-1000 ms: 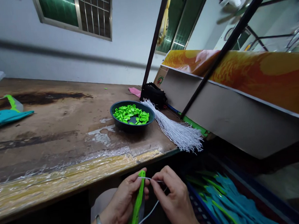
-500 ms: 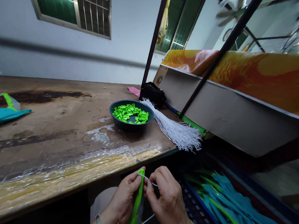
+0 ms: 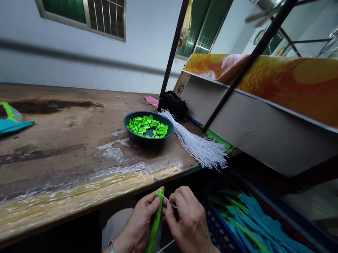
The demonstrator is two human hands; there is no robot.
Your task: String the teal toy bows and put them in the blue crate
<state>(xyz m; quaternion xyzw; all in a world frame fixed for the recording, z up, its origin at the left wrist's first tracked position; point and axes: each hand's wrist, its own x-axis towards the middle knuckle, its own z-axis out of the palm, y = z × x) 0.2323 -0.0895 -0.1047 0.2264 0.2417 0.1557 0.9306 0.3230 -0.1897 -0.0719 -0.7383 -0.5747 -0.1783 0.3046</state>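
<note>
My left hand point(image 3: 139, 228) grips a bright green strip point(image 3: 153, 229) held upright below the table edge. Close beside it, my right hand point(image 3: 188, 223) pinches a thin white string point(image 3: 166, 199) that runs through the strip's top end. The string's loose tail hangs down between my wrists. On the table above stands a dark bowl point(image 3: 148, 128) of small green plastic pieces. A bundle of white strings point(image 3: 198, 145) lies to the right of the bowl, reaching over the table's corner.
The worn wooden table point(image 3: 59, 147) has a plastic-wrapped front edge. Teal and green pieces point(image 3: 4, 123) lie at the far left. A crate of teal pieces point(image 3: 253, 227) sits low on my right. A slanted board with orange sheeting point(image 3: 269, 98) and black metal bars stands right.
My right hand has drawn in against the green strip, so the stretch of string between the hands is shorter. Both hands sit slightly higher.
</note>
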